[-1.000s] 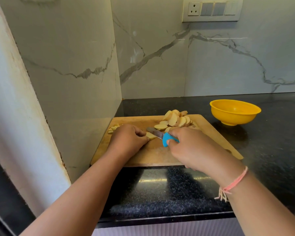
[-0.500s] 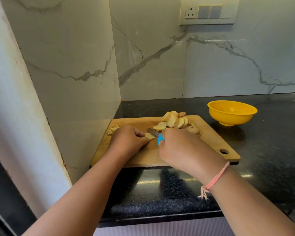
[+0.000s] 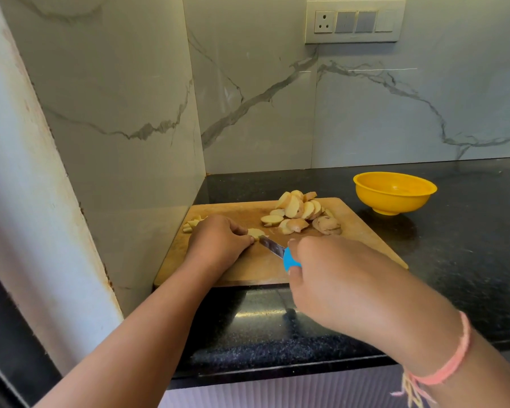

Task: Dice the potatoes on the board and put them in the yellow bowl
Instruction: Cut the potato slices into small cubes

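A wooden cutting board (image 3: pixel 359 231) lies on the black counter. My left hand (image 3: pixel 218 242) pins a pale potato slice (image 3: pixel 255 232) to the board with curled fingers. My right hand (image 3: pixel 333 278) grips a knife by its blue handle (image 3: pixel 289 259); the blade (image 3: pixel 271 245) points at the slice, its tip touching it. A pile of potato slices (image 3: pixel 299 212) sits at the board's far side. A few cut pieces (image 3: pixel 192 223) lie at the board's left edge, partly hidden by my left hand. The yellow bowl (image 3: pixel 395 193) stands to the board's right rear, with nothing in it.
A marble wall panel (image 3: pixel 115 128) rises close along the board's left side. The back wall carries a switch plate (image 3: pixel 355 22). The black counter (image 3: pixel 468 245) extends to the right of the board and bowl, and its front edge runs just below my forearms.
My right hand has drawn back toward me and to the right with the knife, exposing more of the blade and handle. My left hand stays on the slice.
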Tool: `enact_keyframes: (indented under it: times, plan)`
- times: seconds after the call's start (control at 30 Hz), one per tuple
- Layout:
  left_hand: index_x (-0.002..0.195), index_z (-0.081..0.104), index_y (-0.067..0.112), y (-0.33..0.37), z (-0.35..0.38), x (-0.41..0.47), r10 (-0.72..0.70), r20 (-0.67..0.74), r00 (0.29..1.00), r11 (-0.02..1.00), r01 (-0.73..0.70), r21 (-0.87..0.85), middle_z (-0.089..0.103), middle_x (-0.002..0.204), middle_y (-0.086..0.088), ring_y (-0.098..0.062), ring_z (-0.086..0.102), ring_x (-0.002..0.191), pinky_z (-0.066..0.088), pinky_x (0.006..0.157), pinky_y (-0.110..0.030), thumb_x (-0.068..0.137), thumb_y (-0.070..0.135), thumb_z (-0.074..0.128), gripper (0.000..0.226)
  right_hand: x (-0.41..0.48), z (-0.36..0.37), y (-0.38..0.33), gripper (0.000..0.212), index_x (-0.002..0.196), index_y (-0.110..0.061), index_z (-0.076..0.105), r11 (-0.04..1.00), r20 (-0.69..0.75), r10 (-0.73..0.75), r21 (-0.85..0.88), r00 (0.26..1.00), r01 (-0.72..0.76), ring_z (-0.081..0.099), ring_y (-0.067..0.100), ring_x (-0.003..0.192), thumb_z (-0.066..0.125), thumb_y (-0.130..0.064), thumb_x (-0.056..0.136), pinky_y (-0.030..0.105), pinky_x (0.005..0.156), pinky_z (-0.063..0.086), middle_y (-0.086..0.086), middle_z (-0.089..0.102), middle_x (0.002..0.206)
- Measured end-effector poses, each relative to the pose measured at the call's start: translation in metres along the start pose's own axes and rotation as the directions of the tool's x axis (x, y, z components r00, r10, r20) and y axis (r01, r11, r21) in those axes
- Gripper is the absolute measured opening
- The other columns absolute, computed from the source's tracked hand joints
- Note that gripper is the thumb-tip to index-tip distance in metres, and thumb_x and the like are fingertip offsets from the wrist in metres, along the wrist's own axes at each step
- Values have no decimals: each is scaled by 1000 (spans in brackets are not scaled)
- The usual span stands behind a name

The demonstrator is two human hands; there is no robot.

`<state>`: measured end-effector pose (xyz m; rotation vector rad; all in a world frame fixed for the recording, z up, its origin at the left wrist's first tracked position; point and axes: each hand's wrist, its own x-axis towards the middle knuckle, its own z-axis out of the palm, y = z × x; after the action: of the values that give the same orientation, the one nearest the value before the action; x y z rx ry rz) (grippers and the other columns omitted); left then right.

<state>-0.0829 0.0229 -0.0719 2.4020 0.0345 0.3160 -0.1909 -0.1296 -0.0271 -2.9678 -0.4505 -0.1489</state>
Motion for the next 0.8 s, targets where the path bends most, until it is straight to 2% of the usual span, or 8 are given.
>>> enact_keyframes:
  times: [0.13,0.23,0.33,0.43,0.53,0.63,0.73,0.8]
  plan:
    - [110,71,14,-3,-4,1,11,52,999,1000,-10,-16,67,118,0,-14,57,114,38,89,-21,87,23,68,25,7,-2,4,29,122,-23,54,998,-46,35,47,998,-33,54,13,81,42,-30,96,23,62,41,-3,55,89]
    - [112,70,15,-4,-6,1,6,66,998,999,-3,-39,66,122,-1,-14,55,116,36,89,-20,89,19,66,24,18,3,4,33,126,-21,54,995,-115,75,81,991,-66,57,15,81,41,-28,97,27,65,47,-1,54,86]
    - [115,69,17,-4,-6,1,7,59,998,999,-5,-39,66,121,0,-12,57,111,38,86,-19,88,19,67,27,27,5,1,29,120,-18,56,991,-66,84,112,994,-76,56,17,81,41,-25,97,26,60,43,0,56,86]
    - [123,61,18,-5,-5,1,9,54,998,998,-6,-68,66,117,1,-12,59,104,46,86,-24,85,19,70,39,34,7,-3,25,118,-17,54,993,-17,71,96,997,-69,53,16,78,40,-23,98,24,57,38,-1,52,82]
    - [131,50,20,-6,-4,3,-15,42,999,994,20,-105,67,113,3,-12,59,102,45,83,-24,82,19,73,54,37,10,-7,11,96,-19,51,996,-6,58,75,998,-57,48,13,68,41,-23,97,23,49,31,-3,44,72]
    - [131,48,20,-6,-3,5,-20,46,999,992,25,-121,68,111,3,-8,57,95,42,75,-20,82,20,74,55,39,4,-13,29,69,-20,34,993,16,75,88,997,-77,42,10,61,41,-22,97,24,47,29,-2,43,69]
    - [128,49,22,-6,-3,5,-25,46,999,993,30,-112,67,110,6,-5,55,88,37,60,-14,83,24,73,51,42,-2,-16,32,67,-22,32,991,58,69,108,996,-75,42,10,61,41,-22,98,23,48,29,-1,45,71]
    - [126,49,24,-5,-2,5,-29,44,999,994,34,-106,65,105,9,-4,54,85,35,57,-12,83,26,72,49,42,-4,-17,32,68,-22,31,992,67,63,105,996,-70,42,9,61,41,-23,98,22,47,29,-1,44,71]
